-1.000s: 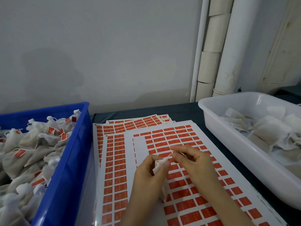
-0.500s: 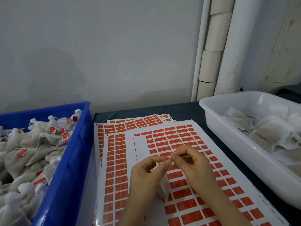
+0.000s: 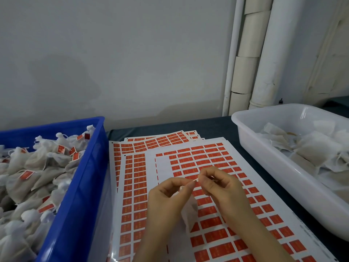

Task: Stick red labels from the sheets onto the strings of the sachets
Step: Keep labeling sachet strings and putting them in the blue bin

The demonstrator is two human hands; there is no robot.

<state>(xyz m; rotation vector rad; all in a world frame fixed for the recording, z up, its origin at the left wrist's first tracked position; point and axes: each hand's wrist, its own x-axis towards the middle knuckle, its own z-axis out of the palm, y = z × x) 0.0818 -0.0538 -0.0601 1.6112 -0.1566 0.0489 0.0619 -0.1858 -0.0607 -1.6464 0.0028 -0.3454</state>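
**Pinching a red label (image 3: 196, 180) to a sachet (image 3: 189, 210)**

Head view: above the label sheet (image 3: 162, 173), the left hand (image 3: 168, 193) pinches the limp white sachet's top, and the right hand (image 3: 224, 188) pinches the edge-on label. Both look featherlight and flimsy, so light fingertip grips at the label's edges suit best.

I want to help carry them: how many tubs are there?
2. The blue tub is left of the label sheets, the white tub is right of them. Others may sit out of view.
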